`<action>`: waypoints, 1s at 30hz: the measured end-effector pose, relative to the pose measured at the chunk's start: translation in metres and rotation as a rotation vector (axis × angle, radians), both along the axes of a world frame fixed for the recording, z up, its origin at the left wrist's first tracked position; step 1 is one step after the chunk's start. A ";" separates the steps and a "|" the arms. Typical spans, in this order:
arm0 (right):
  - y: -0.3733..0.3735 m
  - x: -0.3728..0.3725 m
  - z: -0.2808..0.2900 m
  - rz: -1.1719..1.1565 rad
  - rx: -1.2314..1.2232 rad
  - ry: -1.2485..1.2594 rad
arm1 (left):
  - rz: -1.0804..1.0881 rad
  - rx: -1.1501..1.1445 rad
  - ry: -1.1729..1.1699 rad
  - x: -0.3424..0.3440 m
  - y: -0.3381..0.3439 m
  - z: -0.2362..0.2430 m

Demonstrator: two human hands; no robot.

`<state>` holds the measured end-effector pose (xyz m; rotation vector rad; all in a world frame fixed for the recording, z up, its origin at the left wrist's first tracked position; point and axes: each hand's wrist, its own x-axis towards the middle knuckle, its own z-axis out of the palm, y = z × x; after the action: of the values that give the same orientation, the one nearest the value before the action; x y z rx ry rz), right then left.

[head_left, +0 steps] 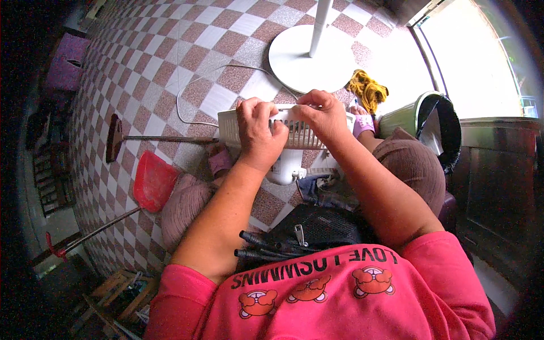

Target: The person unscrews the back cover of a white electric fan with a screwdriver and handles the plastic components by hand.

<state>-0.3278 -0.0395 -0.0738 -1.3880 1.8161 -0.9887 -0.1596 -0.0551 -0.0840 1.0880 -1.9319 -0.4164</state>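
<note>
A white electric fan head stands on edge between my knees, its slatted grille (pixel 229 129) facing away and its rounded motor housing (pixel 283 171) towards me. My left hand (pixel 260 135) is closed over the top left of the grille, fingers curled round the rim. Further right, my right hand (pixel 326 118) grips the same rim, thumb and fingers bent together near the top middle. The front of the grille and most fingertips are hidden from here. A white stand with a round base (pixel 292 65) and upright pole is on the floor just beyond the fan.
A thin pale cable (pixel 179 102) loops over the checkered floor. On the left lie a broom (pixel 115 139) and a red dustpan (pixel 154 180). To the right are a yellow cloth (pixel 368 93), a lined bin (pixel 402 118) and a dark wooden panel (pixel 493 175). Dark fabric (pixel 323 190) lies below the fan.
</note>
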 end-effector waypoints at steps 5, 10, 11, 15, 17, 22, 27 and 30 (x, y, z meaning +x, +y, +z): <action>-0.001 0.002 0.000 0.014 0.020 -0.086 | 0.003 -0.019 -0.006 0.000 0.000 0.001; 0.001 0.001 0.004 0.051 -0.015 -0.001 | 0.009 -0.050 -0.029 0.000 0.001 0.004; 0.001 0.002 0.004 0.065 -0.033 0.035 | 0.017 -0.058 -0.020 0.000 0.001 0.004; 0.007 0.005 0.001 0.055 -0.242 0.199 | 0.026 -0.099 -0.030 -0.001 0.001 0.006; 0.010 0.004 0.000 0.100 -0.253 0.263 | 0.021 -0.104 -0.067 0.000 0.000 0.007; 0.025 -0.008 0.004 0.260 -0.293 0.357 | 0.017 -0.085 -0.084 0.001 0.000 0.005; 0.047 -0.020 0.008 0.227 -0.135 0.392 | 0.009 -0.043 -0.082 0.007 0.003 0.000; 0.056 -0.029 0.008 0.152 0.081 0.529 | -0.007 -0.008 -0.096 0.007 0.006 0.001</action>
<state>-0.3570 0.0163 -0.0660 -1.8268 2.0477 -0.4877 -0.1521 -0.0486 -0.0828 1.1147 -2.0197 -0.3658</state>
